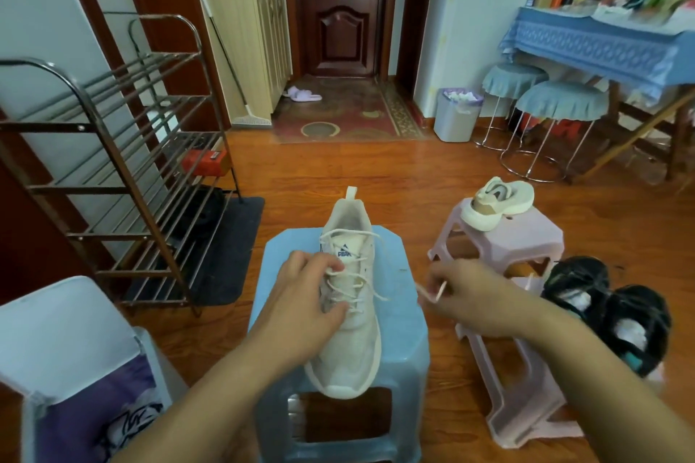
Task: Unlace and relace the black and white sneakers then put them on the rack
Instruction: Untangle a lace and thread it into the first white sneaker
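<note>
Left hand (309,299) steadies white sneaker (351,297) on blue stool (398,312); right hand (475,299) grip pinches lace end (432,293).

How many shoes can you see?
6: a white sneaker on the blue stool, a cream shoe on the pink stool, two black sneakers at right, two slippers by the door. More may be hidden.

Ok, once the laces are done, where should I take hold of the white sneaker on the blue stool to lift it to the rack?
Probably by the heel collar. The white sneaker lies lengthwise on the blue stool, toe toward you, its open mouth and heel tab at the far end. Reach over from above with the left hand, which already rests on its laces, fingers into the opening and thumb behind the heel.
</note>
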Demonstrator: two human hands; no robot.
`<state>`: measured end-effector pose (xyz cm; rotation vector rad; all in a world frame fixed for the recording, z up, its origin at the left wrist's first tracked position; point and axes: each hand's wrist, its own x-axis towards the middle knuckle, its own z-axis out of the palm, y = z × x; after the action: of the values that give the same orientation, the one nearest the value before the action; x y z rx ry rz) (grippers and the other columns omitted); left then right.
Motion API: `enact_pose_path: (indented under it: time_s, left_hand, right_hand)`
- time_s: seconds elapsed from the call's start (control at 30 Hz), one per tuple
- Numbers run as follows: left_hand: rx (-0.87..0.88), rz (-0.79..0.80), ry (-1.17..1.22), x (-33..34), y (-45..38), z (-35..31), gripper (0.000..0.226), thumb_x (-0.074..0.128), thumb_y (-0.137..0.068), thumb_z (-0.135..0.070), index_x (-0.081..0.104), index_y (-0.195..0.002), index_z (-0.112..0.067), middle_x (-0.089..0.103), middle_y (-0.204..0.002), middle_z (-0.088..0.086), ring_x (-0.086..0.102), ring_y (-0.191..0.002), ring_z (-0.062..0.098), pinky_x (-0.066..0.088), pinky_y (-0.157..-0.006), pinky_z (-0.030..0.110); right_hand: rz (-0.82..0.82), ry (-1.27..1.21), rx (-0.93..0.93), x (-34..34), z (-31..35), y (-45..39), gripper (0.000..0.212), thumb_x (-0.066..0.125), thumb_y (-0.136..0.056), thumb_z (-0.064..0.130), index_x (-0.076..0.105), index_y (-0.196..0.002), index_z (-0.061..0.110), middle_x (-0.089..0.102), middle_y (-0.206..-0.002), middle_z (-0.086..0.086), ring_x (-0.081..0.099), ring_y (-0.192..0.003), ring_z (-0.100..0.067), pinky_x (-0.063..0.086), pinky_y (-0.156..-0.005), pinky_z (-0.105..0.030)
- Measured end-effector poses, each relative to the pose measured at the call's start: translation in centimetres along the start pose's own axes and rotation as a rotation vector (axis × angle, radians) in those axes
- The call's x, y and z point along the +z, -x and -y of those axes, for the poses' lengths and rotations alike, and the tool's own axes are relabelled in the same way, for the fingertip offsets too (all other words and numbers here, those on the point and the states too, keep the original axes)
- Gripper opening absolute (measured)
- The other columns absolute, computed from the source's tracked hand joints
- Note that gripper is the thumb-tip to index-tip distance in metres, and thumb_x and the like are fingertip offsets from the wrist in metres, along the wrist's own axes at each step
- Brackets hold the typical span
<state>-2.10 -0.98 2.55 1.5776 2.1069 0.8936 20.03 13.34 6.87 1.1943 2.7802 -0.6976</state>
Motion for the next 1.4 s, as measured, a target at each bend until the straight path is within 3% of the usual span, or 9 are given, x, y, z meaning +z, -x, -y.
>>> enact_pose_path:
  time_s: [0.1,0.17,0.3,0.5,0.73,0.9,1.1,1.27,1.4]
  left_hand:
    - [0.14,0.113,0.371,-2.3,0.9,-2.5,0.059,0.062,-0.089,-0.006,0.051,-0.13,-0.048,0.047,-0.137,-0.032,0.038,-0.132,-0.014,0.034,-0.104,0.013]
    - [0.179,0.354,0.555,-3.2,1.8,-3.8,0.056,0.06,-0.092,-0.012,0.051,-0.14,-0.038,0.058,-0.139,-0.018,0.047,-0.136,-0.001,0.04,-0.112,0.029]
    - [0.143,0.507,0.545,-3.3,2.4,-3.7,0.051,0.064,-0.1,-0.024,0.045,-0.145,-0.042,0.069,-0.1,0.0,0.069,-0.081,0.016,0.056,-0.083,0.045]
    - [-0.056,0.061,0.595,-7.6,1.2,0.0,0.029,0.055,-0.103,-0.014,0.076,-0.108,-0.032,0.038,-0.055,0.0,0.038,-0.047,0.012,0.039,-0.051,0.023]
    - [-0.212,0.15,0.237,-10.0,1.5,4.3,0.025,0.059,-0.1,-0.011,0.079,-0.091,-0.024,0.075,-0.088,0.006,0.072,-0.085,0.02,0.054,-0.087,0.038]
    - [-0.051,-0.035,0.116,-5.9,1.2,1.2,0.024,0.068,-0.096,-0.029,0.069,-0.118,-0.038,0.063,-0.107,-0.027,0.055,-0.103,-0.017,0.044,-0.101,0.016]
    - [0.038,-0.076,0.176,-1.5,0.0,-0.2,0.018,0.067,-0.095,-0.021,0.076,-0.086,-0.033,0.07,-0.076,-0.014,0.067,-0.075,0.003,0.055,-0.071,0.03]
    - [-0.246,-0.203,0.246,-0.3,-1.3,0.7,0.016,0.053,-0.102,-0.028,0.059,-0.087,-0.027,0.062,-0.073,-0.007,0.054,-0.061,0.002,0.043,-0.059,0.024]
    - [-0.342,-0.15,0.406,1.1,-1.6,0.1,0.01,0.057,-0.096,-0.03,0.047,-0.097,-0.03,0.057,-0.071,-0.005,0.046,-0.049,0.006,0.035,-0.049,0.024]
  right_hand:
    - [0.269,-0.139,-0.256,1.0,3.5,1.3,0.008,0.065,-0.095,0.037,0.064,-0.097,0.029,0.059,-0.079,0.013,0.053,-0.069,0.0,0.041,-0.064,-0.017]
    - [0.324,-0.314,-0.331,0.8,4.7,1.8,0.01,0.061,-0.099,0.036,0.065,-0.1,0.028,0.058,-0.08,0.014,0.05,-0.069,0.001,0.04,-0.065,-0.017]
    - [0.302,-0.776,-0.323,-0.1,5.3,1.4,0.022,0.052,-0.104,0.023,0.064,-0.105,0.005,0.045,-0.065,0.001,0.036,-0.056,-0.011,0.031,-0.05,-0.025]
    - [0.112,-0.828,-0.157,-1.8,1.9,-0.7,0.027,0.055,-0.1,0.015,0.073,-0.081,0.019,0.049,-0.063,-0.005,0.036,-0.049,-0.01,0.03,-0.046,-0.02]
    - [-0.04,-1.03,-0.076,-1.9,1.0,-2.0,0.018,0.054,-0.098,0.002,0.071,-0.1,0.001,0.069,-0.083,-0.016,0.055,-0.065,-0.024,0.051,-0.057,-0.03]
    - [0.191,-0.875,-0.156,2.0,6.8,-2.3,0.013,0.048,-0.101,-0.003,0.051,-0.113,0.002,0.075,-0.089,-0.019,0.069,-0.068,-0.03,0.055,-0.059,-0.033]
    - [0.071,-0.912,-0.05,3.8,8.5,-3.7,0.012,0.056,-0.102,0.016,0.055,-0.097,0.005,0.074,-0.077,-0.013,0.069,-0.061,-0.028,0.052,-0.056,-0.034]
    - [-0.463,-0.194,-0.188,2.7,5.4,-6.0,0.012,0.071,-0.091,0.023,0.07,-0.083,0.032,0.06,-0.075,0.011,0.057,-0.068,-0.004,0.049,-0.067,-0.031]
    - [-0.489,0.073,-0.411,4.6,5.5,-7.4,0.016,0.078,-0.082,0.018,0.076,-0.096,0.026,0.05,-0.09,0.008,0.055,-0.077,-0.013,0.049,-0.062,-0.033]
